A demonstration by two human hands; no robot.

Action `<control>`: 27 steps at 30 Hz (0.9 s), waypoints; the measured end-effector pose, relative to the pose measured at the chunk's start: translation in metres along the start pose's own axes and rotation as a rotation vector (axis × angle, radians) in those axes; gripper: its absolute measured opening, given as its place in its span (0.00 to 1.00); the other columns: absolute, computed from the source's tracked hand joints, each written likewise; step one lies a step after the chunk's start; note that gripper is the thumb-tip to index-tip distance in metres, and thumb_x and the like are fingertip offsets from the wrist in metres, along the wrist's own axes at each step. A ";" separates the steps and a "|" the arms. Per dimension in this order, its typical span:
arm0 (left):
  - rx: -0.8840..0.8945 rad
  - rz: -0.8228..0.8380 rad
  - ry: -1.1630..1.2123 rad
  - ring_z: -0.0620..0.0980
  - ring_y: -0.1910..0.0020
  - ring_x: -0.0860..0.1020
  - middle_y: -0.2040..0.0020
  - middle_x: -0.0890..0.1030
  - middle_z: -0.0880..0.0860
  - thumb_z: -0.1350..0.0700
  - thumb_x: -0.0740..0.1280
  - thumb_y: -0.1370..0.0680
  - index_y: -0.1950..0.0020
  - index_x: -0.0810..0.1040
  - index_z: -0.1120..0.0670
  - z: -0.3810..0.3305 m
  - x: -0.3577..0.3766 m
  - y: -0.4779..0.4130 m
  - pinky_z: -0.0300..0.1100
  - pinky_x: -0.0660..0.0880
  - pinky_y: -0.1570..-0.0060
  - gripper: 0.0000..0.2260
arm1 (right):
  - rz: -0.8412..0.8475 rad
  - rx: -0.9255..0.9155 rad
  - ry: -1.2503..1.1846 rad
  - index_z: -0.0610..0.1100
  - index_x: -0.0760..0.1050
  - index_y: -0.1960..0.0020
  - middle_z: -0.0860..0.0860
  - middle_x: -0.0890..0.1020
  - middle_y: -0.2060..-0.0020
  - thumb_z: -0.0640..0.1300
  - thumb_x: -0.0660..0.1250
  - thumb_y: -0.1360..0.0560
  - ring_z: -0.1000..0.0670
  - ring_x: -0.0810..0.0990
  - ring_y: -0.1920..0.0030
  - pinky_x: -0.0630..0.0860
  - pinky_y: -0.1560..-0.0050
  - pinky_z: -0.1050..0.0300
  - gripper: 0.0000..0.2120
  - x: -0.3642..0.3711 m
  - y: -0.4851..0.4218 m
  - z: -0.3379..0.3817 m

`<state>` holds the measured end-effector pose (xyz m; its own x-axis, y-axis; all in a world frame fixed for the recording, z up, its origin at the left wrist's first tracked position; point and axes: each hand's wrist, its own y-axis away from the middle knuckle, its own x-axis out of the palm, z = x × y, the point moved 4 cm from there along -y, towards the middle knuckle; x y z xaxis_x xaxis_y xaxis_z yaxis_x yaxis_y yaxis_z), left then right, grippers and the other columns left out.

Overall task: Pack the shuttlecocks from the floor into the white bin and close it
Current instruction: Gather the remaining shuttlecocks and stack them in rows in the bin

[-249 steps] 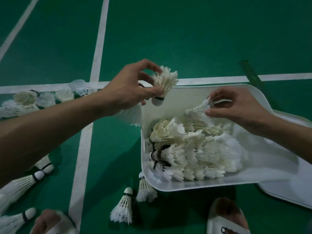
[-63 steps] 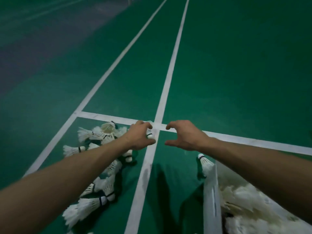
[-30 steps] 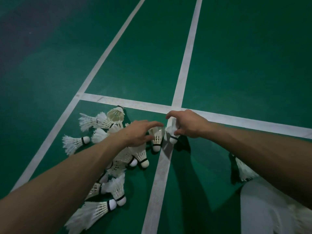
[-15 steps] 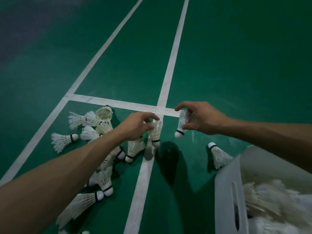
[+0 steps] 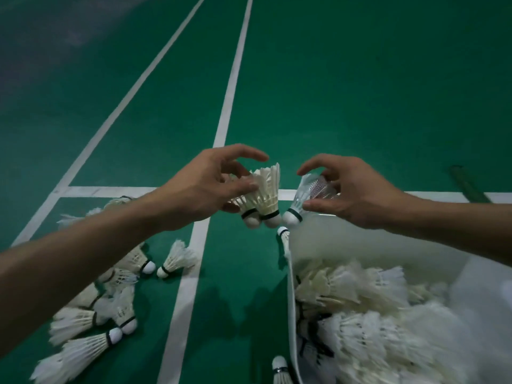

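I log the left hand (image 5: pixel 205 187) at centre frame, fingers (image 5: pixel 243 186) curled round two shuttlecocks (image 5: pixel 264 195), corks down, feathers fanning toward 12 o'clock. The right hand (image 5: pixel 360 192) is close at its 3 o'clock. Thumb and forefinger pinch a single shuttlecock (image 5: pixel 303 194), cork pointing to 7 o'clock and nearly touching the left pair. The white bin (image 5: pixel 290 286) is at 4 o'clock in my view, open and heaped with feathers. The single one hangs above its far left corner. A loose pile (image 5: pixel 105 295) lies on the green floor (image 5: pixel 346 92) at 8 o'clock, left of the white line (image 5: pixel 194 273).
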<state>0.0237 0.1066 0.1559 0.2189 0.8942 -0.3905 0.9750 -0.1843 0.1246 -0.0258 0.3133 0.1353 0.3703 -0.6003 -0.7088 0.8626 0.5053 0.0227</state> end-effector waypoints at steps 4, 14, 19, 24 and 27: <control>0.003 0.197 -0.063 0.54 0.54 0.82 0.56 0.82 0.50 0.58 0.67 0.26 0.41 0.77 0.42 -0.041 0.032 -0.011 0.47 0.82 0.57 0.16 | -0.089 0.051 -0.022 0.60 0.76 0.48 0.50 0.81 0.58 0.46 0.78 0.33 0.50 0.83 0.60 0.80 0.54 0.52 0.18 -0.036 0.039 -0.021; -0.285 0.891 -0.409 0.51 0.55 0.78 0.52 0.81 0.56 0.59 0.68 0.23 0.33 0.65 0.32 -0.025 0.164 -0.052 0.52 0.81 0.54 0.28 | -0.236 0.294 -0.017 0.54 0.79 0.44 0.55 0.79 0.64 0.41 0.77 0.32 0.55 0.80 0.65 0.79 0.57 0.60 0.19 -0.038 0.125 -0.114; -0.351 0.976 -0.446 0.49 0.56 0.75 0.51 0.78 0.55 0.61 0.67 0.23 0.33 0.62 0.28 -0.011 0.200 -0.065 0.53 0.81 0.54 0.31 | -0.339 0.387 -0.035 0.54 0.78 0.44 0.54 0.79 0.64 0.37 0.76 0.33 0.54 0.80 0.64 0.79 0.58 0.59 0.22 -0.040 0.150 -0.147; -0.394 1.024 -0.565 0.50 0.55 0.74 0.52 0.74 0.52 0.63 0.66 0.22 0.32 0.57 0.26 0.000 0.220 -0.069 0.54 0.81 0.54 0.36 | -0.383 0.555 -0.048 0.50 0.79 0.43 0.54 0.78 0.66 0.37 0.76 0.34 0.53 0.78 0.67 0.74 0.59 0.60 0.22 -0.046 0.172 -0.176; -0.411 1.032 -0.616 0.50 0.54 0.74 0.53 0.73 0.50 0.62 0.66 0.22 0.30 0.58 0.28 0.004 0.229 -0.071 0.53 0.81 0.53 0.34 | -0.297 0.621 -0.043 0.49 0.80 0.45 0.54 0.78 0.67 0.37 0.77 0.35 0.53 0.77 0.68 0.75 0.59 0.59 0.20 -0.033 0.175 -0.179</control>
<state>0.0049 0.3232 0.0538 0.9563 0.0534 -0.2875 0.2809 -0.4409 0.8525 0.0512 0.5329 0.0362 0.0904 -0.6887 -0.7194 0.9624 -0.1255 0.2411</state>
